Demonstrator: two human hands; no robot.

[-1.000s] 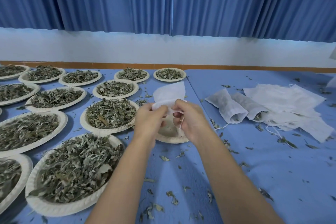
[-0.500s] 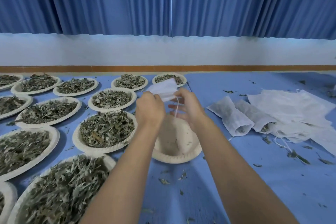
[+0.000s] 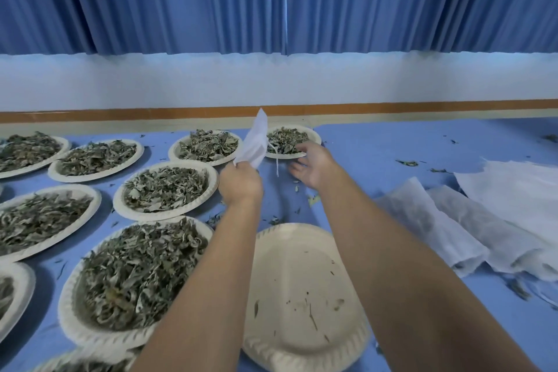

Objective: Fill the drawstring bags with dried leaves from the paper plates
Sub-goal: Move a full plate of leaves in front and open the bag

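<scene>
White bag (image 3: 255,142): left hand (image 3: 240,183) only | right hand (image 3: 314,164) released, near far plate (image 3: 316,138)

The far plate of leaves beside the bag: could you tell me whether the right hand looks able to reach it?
Probably yes: the right hand is open at the far plate's near rim with nothing between them, and the left hand holds the bag off to the side.

Looking for writing now, and I can read none anywhere. The white drawstring bag (image 3: 255,142) pinched in my left hand (image 3: 240,183) is blank. The paper plates (image 3: 302,359), the blue table cloth (image 3: 422,142) and the curtain (image 3: 181,0) carry no lettering either.
</scene>
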